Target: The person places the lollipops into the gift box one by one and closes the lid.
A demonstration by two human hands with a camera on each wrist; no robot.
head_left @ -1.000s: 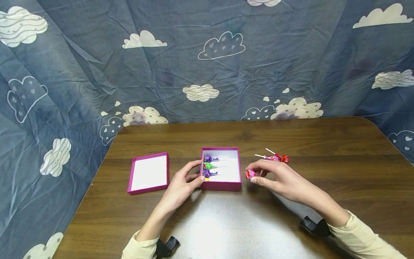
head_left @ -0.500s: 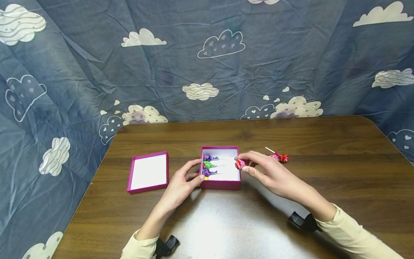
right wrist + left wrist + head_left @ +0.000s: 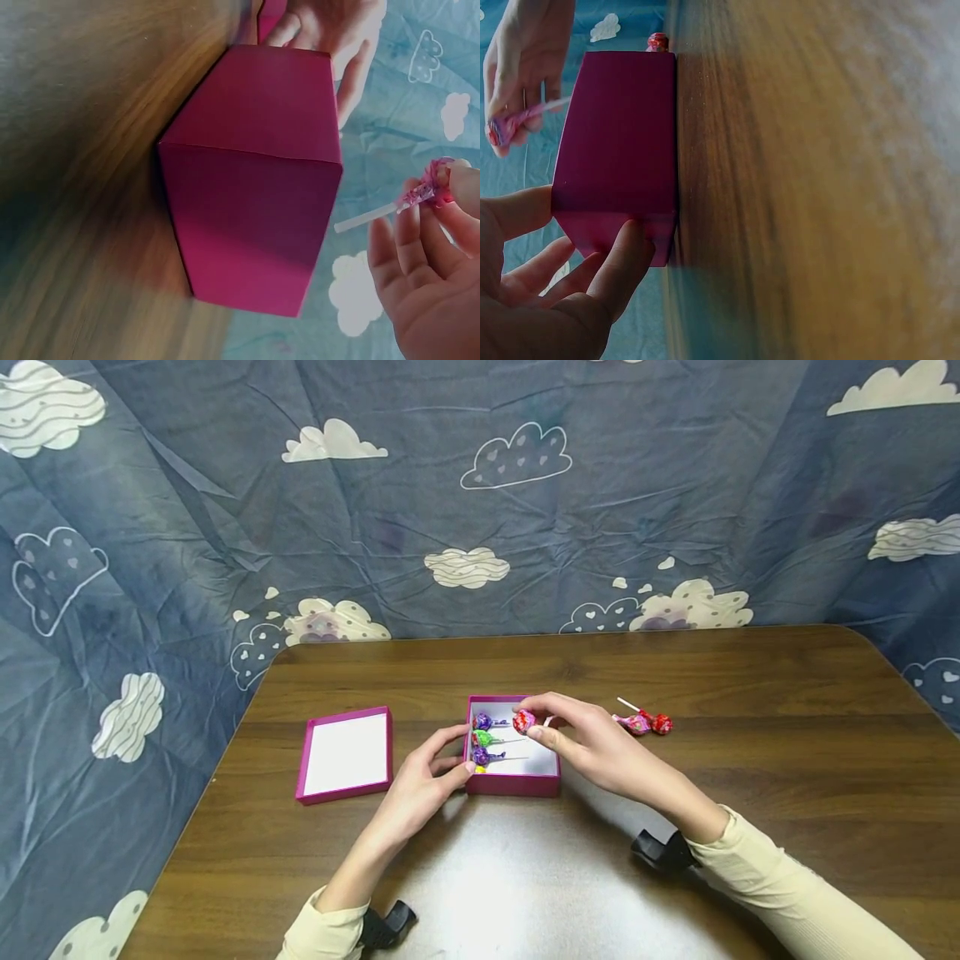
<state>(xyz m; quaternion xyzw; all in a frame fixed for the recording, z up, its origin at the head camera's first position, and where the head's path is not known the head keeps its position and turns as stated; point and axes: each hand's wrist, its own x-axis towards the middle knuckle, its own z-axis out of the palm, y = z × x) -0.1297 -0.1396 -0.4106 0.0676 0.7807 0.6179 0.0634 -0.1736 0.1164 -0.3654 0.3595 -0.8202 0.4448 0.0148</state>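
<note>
In the head view my right hand [image 3: 581, 739] pinches a pink-and-red wrapped lollipop [image 3: 524, 721] by its head, above the right part of an uncovered magenta box [image 3: 513, 786]. The right wrist view shows this lollipop's white stick [image 3: 365, 218] pointing towards the box. Spread fingers of my left hand [image 3: 422, 787] touch the box's left side. Inside, along the left wall, lie a purple lollipop [image 3: 482, 722], a green lollipop [image 3: 483, 738], another purple lollipop [image 3: 482, 756] and something yellow [image 3: 481, 769], mostly hidden by the front wall.
The box's lid [image 3: 345, 755] lies left of it, white inside facing up. To the right, a pink lollipop [image 3: 637, 723] and a red lollipop [image 3: 662, 723] lie together on the wooden table [image 3: 787, 735]. A blue cloud-patterned cloth [image 3: 405, 518] hangs behind.
My right hand has carried the pink-and-red lollipop leftward from the table beside the box to above the box's inside. The left hand has stayed at the box's left side.
</note>
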